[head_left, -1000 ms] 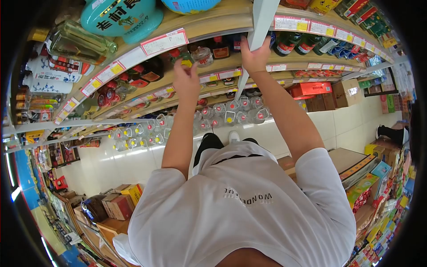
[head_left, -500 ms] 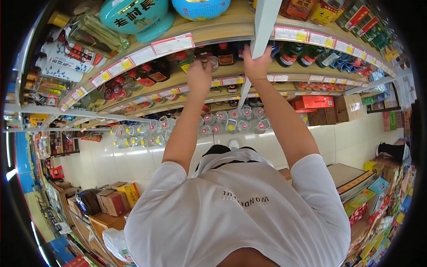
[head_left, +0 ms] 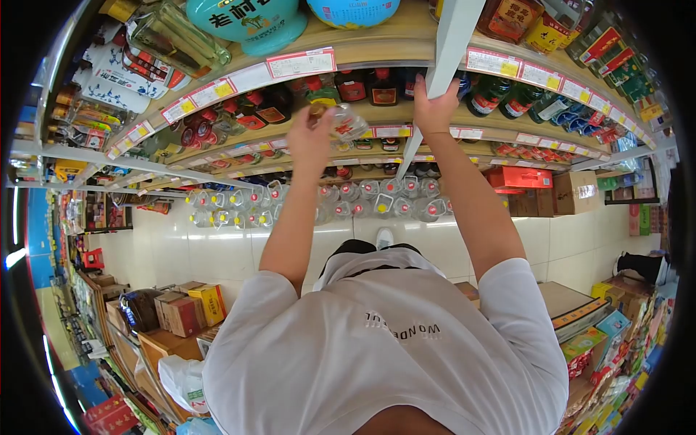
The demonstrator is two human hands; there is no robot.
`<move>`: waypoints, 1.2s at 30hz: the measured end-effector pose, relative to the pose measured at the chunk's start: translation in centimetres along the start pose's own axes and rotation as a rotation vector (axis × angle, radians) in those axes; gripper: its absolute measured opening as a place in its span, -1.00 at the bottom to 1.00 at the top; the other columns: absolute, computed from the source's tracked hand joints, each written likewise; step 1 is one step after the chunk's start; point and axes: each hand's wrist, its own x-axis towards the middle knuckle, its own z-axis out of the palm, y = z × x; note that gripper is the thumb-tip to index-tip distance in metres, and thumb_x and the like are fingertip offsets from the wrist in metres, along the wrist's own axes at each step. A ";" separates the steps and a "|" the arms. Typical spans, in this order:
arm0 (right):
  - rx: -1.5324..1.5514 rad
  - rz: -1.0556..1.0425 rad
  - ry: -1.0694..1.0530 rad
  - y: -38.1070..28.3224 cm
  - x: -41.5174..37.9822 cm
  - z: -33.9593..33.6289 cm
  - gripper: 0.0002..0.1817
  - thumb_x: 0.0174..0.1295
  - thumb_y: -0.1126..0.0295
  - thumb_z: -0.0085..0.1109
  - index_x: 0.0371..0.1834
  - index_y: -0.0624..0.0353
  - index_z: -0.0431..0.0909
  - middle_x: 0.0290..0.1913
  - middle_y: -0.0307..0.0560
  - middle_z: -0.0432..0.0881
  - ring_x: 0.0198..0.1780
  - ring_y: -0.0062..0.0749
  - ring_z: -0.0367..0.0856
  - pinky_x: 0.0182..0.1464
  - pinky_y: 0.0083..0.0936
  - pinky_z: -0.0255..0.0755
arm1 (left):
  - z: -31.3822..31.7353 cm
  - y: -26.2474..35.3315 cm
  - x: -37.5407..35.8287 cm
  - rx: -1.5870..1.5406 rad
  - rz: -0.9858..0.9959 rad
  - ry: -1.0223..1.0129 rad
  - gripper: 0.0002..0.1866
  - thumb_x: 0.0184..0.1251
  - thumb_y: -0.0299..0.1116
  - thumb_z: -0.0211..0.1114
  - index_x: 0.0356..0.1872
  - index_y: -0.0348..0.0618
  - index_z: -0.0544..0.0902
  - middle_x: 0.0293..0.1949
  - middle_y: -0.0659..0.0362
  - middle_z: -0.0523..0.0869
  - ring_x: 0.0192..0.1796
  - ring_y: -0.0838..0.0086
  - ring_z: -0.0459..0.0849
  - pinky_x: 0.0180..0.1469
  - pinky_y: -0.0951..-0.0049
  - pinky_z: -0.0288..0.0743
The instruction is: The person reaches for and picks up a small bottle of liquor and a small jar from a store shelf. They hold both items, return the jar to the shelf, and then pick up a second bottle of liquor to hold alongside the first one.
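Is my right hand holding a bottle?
No, your right hand is wrapped around the pale shelf post, with the thumb on one side and fingers on the other.

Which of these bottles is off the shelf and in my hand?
The clear bottle with red markings, tilted sideways, its neck end in your left hand; the dark bottles just behind it stand upright on the shelf.

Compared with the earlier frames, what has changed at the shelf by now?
The left hand has closed on a clear bottle and drawn it out from the shelf toward the person; it now tilts sideways beyond the shelf's front edge. The right hand stayed on the grey post.
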 end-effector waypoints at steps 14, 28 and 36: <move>0.021 -0.032 -0.004 0.4 -0.1 0.1 -0.53 0.12 0.21 0.44 -0.16 0.29 0.38 -0.32 0.13 0.68 -0.27 -0.04 0.70 -0.15 -0.27 0.52 | -5.2 -3.1 6.3 0.522 0.117 0.089 -0.65 0.13 -0.27 0.47 -0.08 -0.22 0.70 -0.23 -0.01 0.78 -0.14 0.09 0.75 -0.06 0.24 0.56; 0.093 -0.032 0.009 -1.9 -0.4 0.1 -0.58 0.15 0.34 0.40 -0.14 0.30 0.34 -0.39 -0.02 0.69 -0.34 -0.36 0.71 -0.23 -0.44 0.55 | -3.9 -5.1 8.8 0.528 0.122 0.132 -0.76 0.14 -0.30 0.46 -0.20 -0.15 0.77 -0.17 0.02 0.77 -0.12 0.08 0.73 -0.09 0.22 0.57; 0.057 -0.070 0.049 -0.4 -0.3 0.5 -0.56 0.13 0.29 0.43 -0.15 0.29 0.36 -0.37 0.02 0.69 -0.34 -0.29 0.71 -0.23 -0.39 0.55 | -3.5 -6.6 8.7 0.649 0.360 0.139 -0.75 0.14 -0.36 0.43 -0.17 -0.22 0.71 -0.27 0.01 0.78 -0.21 -0.01 0.73 -0.17 0.12 0.57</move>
